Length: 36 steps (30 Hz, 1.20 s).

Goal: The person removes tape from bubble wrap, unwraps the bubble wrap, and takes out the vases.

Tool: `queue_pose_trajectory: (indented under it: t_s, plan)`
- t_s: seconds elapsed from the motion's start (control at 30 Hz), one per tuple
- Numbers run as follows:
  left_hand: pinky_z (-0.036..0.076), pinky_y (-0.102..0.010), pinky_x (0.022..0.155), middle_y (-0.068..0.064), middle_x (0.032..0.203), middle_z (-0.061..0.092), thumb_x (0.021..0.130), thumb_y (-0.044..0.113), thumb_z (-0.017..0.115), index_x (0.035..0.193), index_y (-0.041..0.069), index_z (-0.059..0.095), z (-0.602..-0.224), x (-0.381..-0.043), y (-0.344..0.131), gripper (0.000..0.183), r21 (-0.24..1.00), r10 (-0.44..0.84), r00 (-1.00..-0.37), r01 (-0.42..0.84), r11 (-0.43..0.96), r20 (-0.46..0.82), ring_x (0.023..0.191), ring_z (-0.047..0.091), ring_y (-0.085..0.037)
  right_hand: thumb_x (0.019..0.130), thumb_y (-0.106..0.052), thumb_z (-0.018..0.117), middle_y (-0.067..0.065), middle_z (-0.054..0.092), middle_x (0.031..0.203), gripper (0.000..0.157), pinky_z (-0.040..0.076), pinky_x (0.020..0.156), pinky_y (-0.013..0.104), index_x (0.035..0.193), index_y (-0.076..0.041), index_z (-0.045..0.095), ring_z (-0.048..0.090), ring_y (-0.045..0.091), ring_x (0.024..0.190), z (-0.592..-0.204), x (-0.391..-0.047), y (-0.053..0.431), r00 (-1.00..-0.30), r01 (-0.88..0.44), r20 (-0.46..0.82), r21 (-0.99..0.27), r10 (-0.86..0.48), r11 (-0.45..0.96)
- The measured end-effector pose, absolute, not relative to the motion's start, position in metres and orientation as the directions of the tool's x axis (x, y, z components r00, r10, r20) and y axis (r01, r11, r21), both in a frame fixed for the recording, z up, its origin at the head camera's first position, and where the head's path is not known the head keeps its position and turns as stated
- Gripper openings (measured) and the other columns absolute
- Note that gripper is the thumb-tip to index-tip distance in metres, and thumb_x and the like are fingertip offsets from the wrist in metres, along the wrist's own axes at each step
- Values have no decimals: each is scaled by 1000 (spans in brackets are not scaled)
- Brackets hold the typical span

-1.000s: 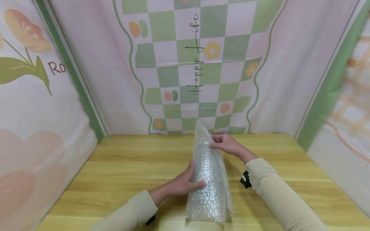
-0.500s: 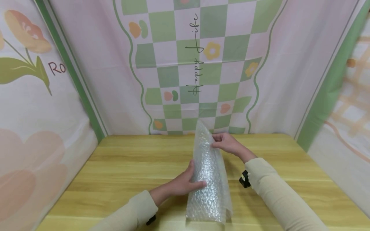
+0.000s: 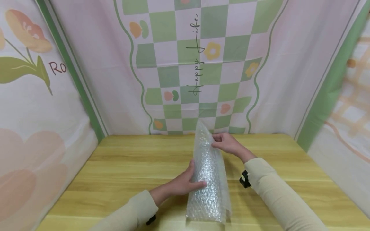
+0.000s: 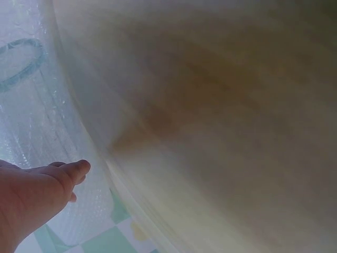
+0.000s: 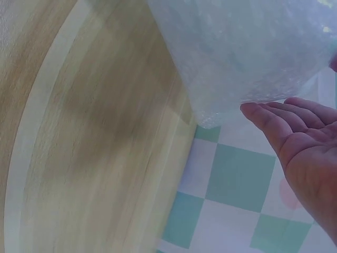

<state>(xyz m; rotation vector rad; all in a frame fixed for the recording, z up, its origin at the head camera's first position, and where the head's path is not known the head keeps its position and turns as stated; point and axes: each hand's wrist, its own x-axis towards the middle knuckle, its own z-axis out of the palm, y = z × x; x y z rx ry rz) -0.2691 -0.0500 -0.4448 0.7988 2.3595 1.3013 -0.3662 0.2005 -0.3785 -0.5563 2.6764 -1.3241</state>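
A sheet of bubble wrap (image 3: 206, 166), folded over into a long shape with a pointed far end, lies at the middle of the wooden table. My left hand (image 3: 182, 183) grips its left side, thumb across the top; the other fingers are mostly hidden. At the far right edge, my right hand (image 3: 226, 143) pinches the sheet between thumb and fingers. In the right wrist view, the right hand's fingertips (image 5: 250, 109) meet the sheet's edge. Through the bubble wrap in the left wrist view shows a clear round rim (image 4: 23, 63); the rest of that thing is hard to make out.
The wooden table (image 3: 138, 160) runs back to a green-and-white checked cloth (image 3: 189, 77) hanging behind it. Printed cloths also hang at the left and right sides. A black strap piece (image 3: 244, 179) sits under the right sleeve.
My right thumb has shifted slightly right along the sheet's edge, and the loose flap at the near right has drawn in a little. The left hand stays in place.
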Motion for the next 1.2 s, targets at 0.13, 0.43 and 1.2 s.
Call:
queue_pose_trajectory:
  t_s: [0.13,0.43,1.2]
  plan:
    - [9,-47,118,-24,161,-12,94,54,62,155,0,-15,-446,-270,-50,112,849,618,-786,320,419,-8,148,-1,-32,97,-12,61,30,53,136,53,46,102,46,139,16,45,52,41,125,-379,-367,200,-922,-297,82,-778,-378,554]
    - [9,-47,118,-24,160,-14,94,54,61,155,1,-16,-445,-270,-50,112,846,628,-778,333,416,-3,148,-3,-32,98,-12,58,28,56,133,48,48,99,44,137,15,49,55,39,123,-380,-367,199,-919,-321,102,-757,-382,570]
    - [11,-48,118,-24,161,-10,95,49,63,155,1,-16,-444,-269,-50,110,858,613,-790,304,415,-17,148,1,-33,97,-13,63,27,57,133,50,48,99,44,138,12,49,56,39,122,-381,-368,204,-907,-313,90,-796,-411,517]
